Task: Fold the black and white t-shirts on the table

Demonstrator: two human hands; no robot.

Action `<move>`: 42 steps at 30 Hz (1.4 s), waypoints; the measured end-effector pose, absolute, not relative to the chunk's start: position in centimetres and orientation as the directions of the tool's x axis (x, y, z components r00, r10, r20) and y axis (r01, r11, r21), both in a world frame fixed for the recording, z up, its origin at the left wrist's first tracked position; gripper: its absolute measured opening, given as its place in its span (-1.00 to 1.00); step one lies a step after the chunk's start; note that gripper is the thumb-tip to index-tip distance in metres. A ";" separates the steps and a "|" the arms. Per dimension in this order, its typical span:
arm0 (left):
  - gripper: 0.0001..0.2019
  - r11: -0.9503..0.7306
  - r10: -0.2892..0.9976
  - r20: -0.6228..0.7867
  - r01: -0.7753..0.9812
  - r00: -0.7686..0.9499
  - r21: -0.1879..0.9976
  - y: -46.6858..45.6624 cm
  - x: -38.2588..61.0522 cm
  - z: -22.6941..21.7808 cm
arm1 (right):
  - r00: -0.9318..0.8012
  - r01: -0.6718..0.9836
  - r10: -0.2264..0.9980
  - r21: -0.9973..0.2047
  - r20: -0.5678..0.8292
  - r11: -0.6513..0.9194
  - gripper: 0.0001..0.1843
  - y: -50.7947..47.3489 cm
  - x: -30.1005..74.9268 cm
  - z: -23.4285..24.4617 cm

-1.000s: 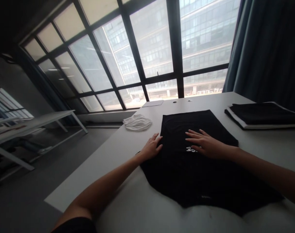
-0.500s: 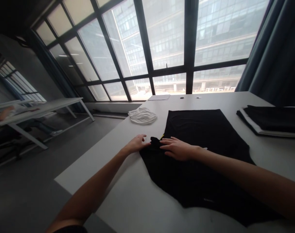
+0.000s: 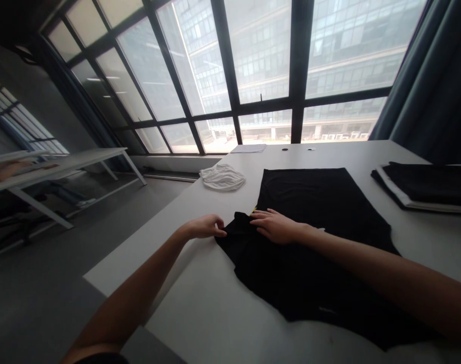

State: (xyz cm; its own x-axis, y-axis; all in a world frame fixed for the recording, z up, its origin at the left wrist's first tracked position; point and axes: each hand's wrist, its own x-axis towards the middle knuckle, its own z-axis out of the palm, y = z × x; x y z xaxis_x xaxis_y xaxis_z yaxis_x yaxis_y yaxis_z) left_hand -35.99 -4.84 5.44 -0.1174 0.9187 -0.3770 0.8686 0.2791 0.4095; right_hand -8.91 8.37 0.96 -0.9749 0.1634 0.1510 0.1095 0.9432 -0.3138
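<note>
Hands, left (image 3: 206, 226) and right (image 3: 276, 227), on one black shirt (image 3: 321, 202)

Garment (image 3: 313, 227) spread on table (image 3: 222, 313), centre. Left hand (image 3: 204, 226) at its left edge, right hand (image 3: 276, 227) on it just beside. Crumpled cloth (image 3: 222, 178) behind and left of garment; paper sheet (image 3: 248, 148) farther back, near far edge. Folded stack (image 3: 427, 189) on table, far right. Window (image 3: 260, 65) behind table; second table (image 3: 59, 167) well apart, left.

Tall black-framed windows (image 3: 260, 60) pour in daylight — teal curtain (image 3: 431, 81) beside, grey floor (image 3: 44, 283)
</note>
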 end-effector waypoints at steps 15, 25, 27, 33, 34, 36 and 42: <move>-0.57 0.312 0.948 -0.314 0.388 -0.059 0.867 -8.0 -35.4 5.0 | -0.939 0.282 0.322 -0.273 0.116 0.920 -0.48 9.0 -10.5 0.0; -0.73 -0.193 0.976 0.216 0.442 -0.001 0.876 -5.2 -25.3 6.7 | -0.689 0.440 0.666 -0.895 -0.285 0.072 -0.59 9.8 -10.4 4.0; -0.73 -0.253 0.962 0.192 0.366 0.195 0.895 -4.8 -23.3 6.2 | -0.694 0.420 0.645 -0.908 -0.320 0.001 -0.54 9.9 -9.7 4.0; -0.86 -0.310 0.944 0.222 0.421 0.245 0.853 -3.3 -23.8 4.9 | -0.757 0.386 0.612 -0.912 -0.228 0.138 -0.54 10.3 -8.4 2.3; -0.87 -0.308 0.951 0.261 0.479 0.165 0.822 -3.1 -24.5 4.7 | -0.754 0.384 0.625 -0.908 -0.201 0.170 -0.56 10.4 -8.4 1.9; -0.87 -0.273 0.943 0.333 0.610 0.015 0.744 -2.7 -26.2 4.2 | -0.730 0.386 0.666 -0.897 -0.155 0.214 -0.50 10.5 -8.5 1.3; -0.82 -0.150 0.913 0.394 0.813 -0.104 0.562 -2.4 -29.4 1.4 | -0.645 0.387 0.759 -0.893 -0.084 0.231 -0.55 10.5 -9.3 0.6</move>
State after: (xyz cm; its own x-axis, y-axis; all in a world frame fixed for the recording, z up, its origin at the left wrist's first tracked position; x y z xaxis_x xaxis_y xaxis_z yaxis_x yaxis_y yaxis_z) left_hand -29.37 -2.41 1.40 -0.1040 0.9133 0.3937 0.8132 -0.1498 0.5624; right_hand -9.25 10.55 0.61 -0.6453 0.7593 -0.0835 0.3870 0.2307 -0.8928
